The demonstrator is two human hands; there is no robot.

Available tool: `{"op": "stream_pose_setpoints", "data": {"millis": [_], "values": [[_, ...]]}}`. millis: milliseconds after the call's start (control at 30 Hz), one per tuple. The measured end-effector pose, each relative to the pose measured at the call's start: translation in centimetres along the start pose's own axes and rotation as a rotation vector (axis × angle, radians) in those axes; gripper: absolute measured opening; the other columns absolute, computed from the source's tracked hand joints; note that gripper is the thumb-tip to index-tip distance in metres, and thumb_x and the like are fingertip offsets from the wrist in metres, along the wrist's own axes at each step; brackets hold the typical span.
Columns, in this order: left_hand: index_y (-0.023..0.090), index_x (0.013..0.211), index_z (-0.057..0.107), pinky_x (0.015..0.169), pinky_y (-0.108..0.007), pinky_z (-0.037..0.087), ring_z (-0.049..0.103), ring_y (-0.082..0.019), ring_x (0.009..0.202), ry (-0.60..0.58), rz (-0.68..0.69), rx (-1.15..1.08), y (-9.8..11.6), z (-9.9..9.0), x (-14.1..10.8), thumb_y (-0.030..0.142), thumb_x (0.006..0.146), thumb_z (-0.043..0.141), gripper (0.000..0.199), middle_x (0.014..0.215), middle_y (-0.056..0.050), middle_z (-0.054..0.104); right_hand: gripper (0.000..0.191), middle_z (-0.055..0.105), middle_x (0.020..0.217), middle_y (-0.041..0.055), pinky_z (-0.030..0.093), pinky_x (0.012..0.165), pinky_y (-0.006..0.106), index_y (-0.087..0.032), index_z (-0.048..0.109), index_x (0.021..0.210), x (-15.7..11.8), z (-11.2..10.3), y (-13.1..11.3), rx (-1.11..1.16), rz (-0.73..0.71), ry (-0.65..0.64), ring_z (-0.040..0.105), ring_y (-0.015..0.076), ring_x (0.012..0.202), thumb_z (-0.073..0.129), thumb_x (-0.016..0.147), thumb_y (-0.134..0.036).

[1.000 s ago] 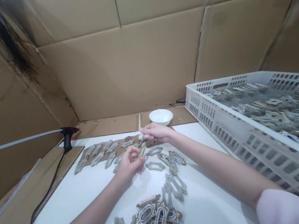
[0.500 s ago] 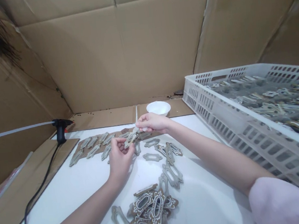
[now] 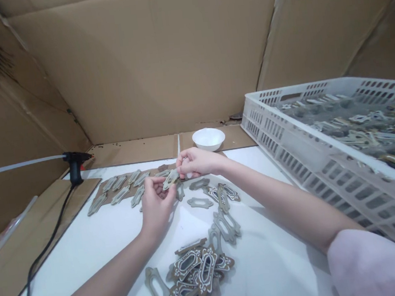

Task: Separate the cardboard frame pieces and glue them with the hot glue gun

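Cardboard panels [image 3: 145, 68] wall off the far side and the left, around a white worktop [image 3: 275, 262]. On the right stands a white plastic crate [image 3: 325, 140], loaded with slim pieces. At the near middle lies a heap of brown and grey frames [image 3: 201, 280]; some lean on others, so a brush against them could make them slide. A black glue gun [image 3: 74, 166] is at the far left, and a tug on its cable [image 3: 29, 280] might topple it. Just beyond the right hand [image 3: 199, 161] sits a white bowl [image 3: 209, 139], easily nudged if that hand backs into it. Its fingers bend together at the held frame's far end; I cannot tell whether they grip. The left hand [image 3: 156, 198] pinches that pale frame [image 3: 175, 175] between thumb and fingertips; a slack pinch could drop it.
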State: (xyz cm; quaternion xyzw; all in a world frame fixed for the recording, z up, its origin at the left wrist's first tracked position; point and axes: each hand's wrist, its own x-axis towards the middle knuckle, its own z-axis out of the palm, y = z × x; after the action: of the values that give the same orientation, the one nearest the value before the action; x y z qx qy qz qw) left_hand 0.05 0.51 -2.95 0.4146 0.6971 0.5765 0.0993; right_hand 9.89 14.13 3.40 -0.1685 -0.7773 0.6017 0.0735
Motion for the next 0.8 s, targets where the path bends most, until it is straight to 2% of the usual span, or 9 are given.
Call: {"op": "stream_pose_setpoints", "data": {"millis": [433, 633, 800], "values": [[0.018, 0.085, 0.043, 0.055, -0.021, 0.039, 0.050, -0.010, 0.060, -0.021, -0.001, -0.024, 0.3, -0.1, -0.2, 0.029, 0.070, 0.057, 0.024, 0.069, 0.002, 0.049, 0.012, 0.059, 0.063, -0.0010, 0.035, 0.037, 0.017, -0.017, 0.045, 0.077, -0.2, 1.0, 0.0, -0.247, -0.073, 0.059, 0.042, 0.0046, 0.039, 0.050, 0.066, -0.017], [0.018, 0.087, 0.041, 0.056, -0.022, 0.041, 0.055, -0.012, 0.063, -0.083, -0.013, -0.099, 0.6, -0.1, -0.5, 0.029, 0.072, 0.055, 0.023, 0.072, 0.001, 0.053, 0.008, 0.059, 0.061, -0.0005, 0.033, 0.041, 0.017, -0.018, 0.047, 0.073, -0.3, 1.9, 0.4, -0.385, -0.146, 0.135, 0.048, 0.0075, 0.047, 0.050, 0.066, -0.017], [0.018, 0.088, 0.041, 0.060, -0.023, 0.042, 0.056, -0.012, 0.068, -0.090, -0.015, -0.121, 0.5, -0.1, -0.6, 0.028, 0.073, 0.054, 0.022, 0.077, -0.001, 0.055, 0.008, 0.058, 0.060, -0.0002, 0.033, 0.044, 0.018, -0.017, 0.048, 0.073, -0.1, 2.0, 0.7, -0.420, -0.159, 0.163, 0.048, 0.0090, 0.051, 0.051, 0.066, -0.018]]}}
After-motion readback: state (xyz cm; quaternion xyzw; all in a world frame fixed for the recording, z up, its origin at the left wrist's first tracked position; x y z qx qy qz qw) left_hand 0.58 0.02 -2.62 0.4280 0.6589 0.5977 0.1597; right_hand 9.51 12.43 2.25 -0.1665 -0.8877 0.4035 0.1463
